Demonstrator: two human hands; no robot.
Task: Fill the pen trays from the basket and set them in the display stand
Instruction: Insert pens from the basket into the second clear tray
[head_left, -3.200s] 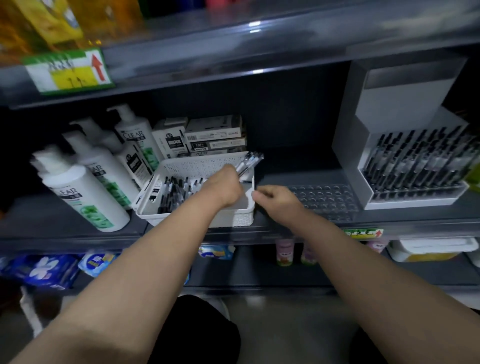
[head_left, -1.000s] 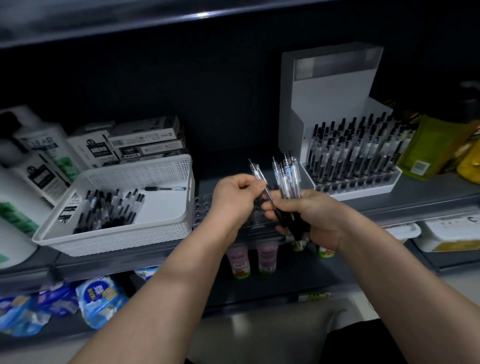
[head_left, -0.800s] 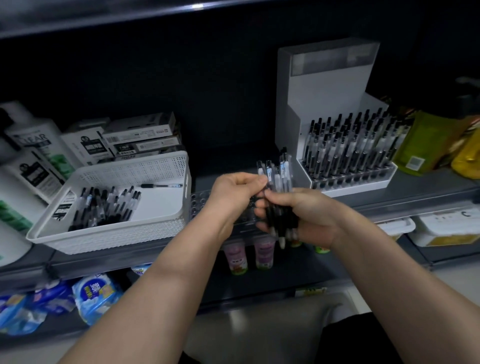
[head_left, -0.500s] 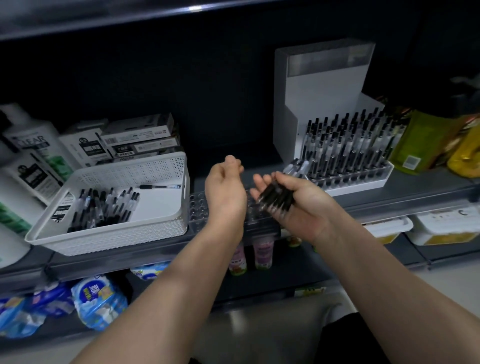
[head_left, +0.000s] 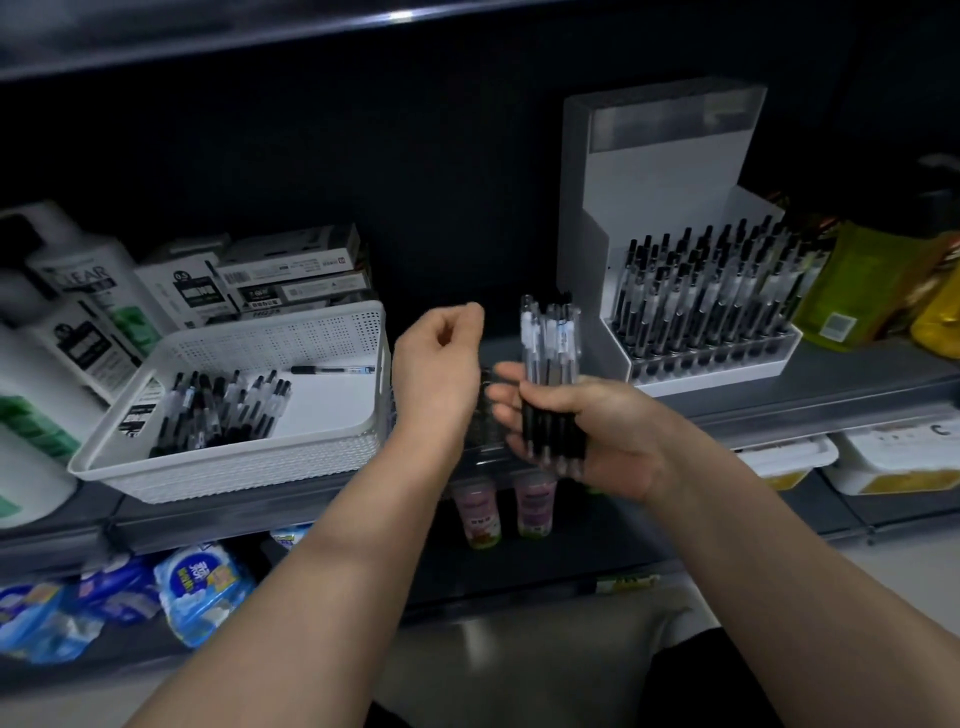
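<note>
1. A bundle of pens (head_left: 550, 374) is standing upright at the centre of the frame, clear barrels upward and dark ends downward; the right hand (head_left: 587, 436) is gripping it, with fingers and thumb curling round the lower half.
2. The left hand (head_left: 441, 374) is hovering just left of the bundle, apart from it; its fingers are curling into a loose fist, thumb against forefinger, and nothing is showing in its grasp.
3. Behind and between the hands, a clear tray (head_left: 480, 441) is lying on the shelf (head_left: 831, 395); the hands are hiding most of it, so its contents cannot be determined.
4. Left of centre, a white basket (head_left: 244, 467) is sitting on the same shelf; a heap of pens (head_left: 223, 410) is lying in its left half, and a single pen (head_left: 332, 370) is lying crosswise near the far wall.
5. At the upper right, the display stand (head_left: 670, 156) is standing on the shelf; a white tray (head_left: 717, 364) is sitting in its base, packed with upright pens (head_left: 711, 296).
6. White bottles (head_left: 93, 291) and stacked boxes (head_left: 291, 270) are occupying the left of the frame; a green pouch (head_left: 852, 286) is leaning at the right edge.
</note>
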